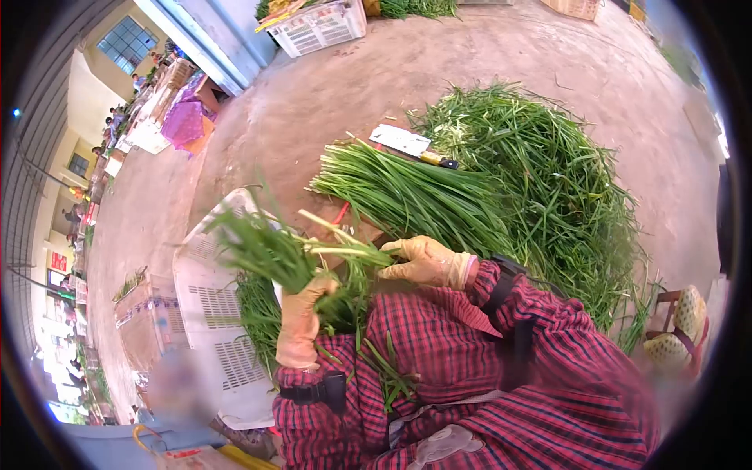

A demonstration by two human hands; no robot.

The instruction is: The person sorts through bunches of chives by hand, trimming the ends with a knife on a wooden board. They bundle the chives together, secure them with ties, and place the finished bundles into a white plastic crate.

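My left hand [298, 323], in a pale yellow glove, is closed around a bunch of chives [262, 247], whose green leaves are blurred and point up and left. My gloved right hand [429, 263] pinches a few pale chive stalks [356, 249] that reach left towards the bunch. Just beyond the hands lies a neat stack of chives [415, 188], white ends to the left. A cleaver [401, 139] with a yellow and black handle rests behind the stack. Loose leaves [388, 368] lie on my checked clothing.
A large heap of loose greens [548, 188] covers the floor at right. To my left stands a white plastic crate [219, 313] with greens in it, beside a cardboard box [149, 313]. A small chair [677, 329] is at far right. Another crate [317, 30] stands at the back.
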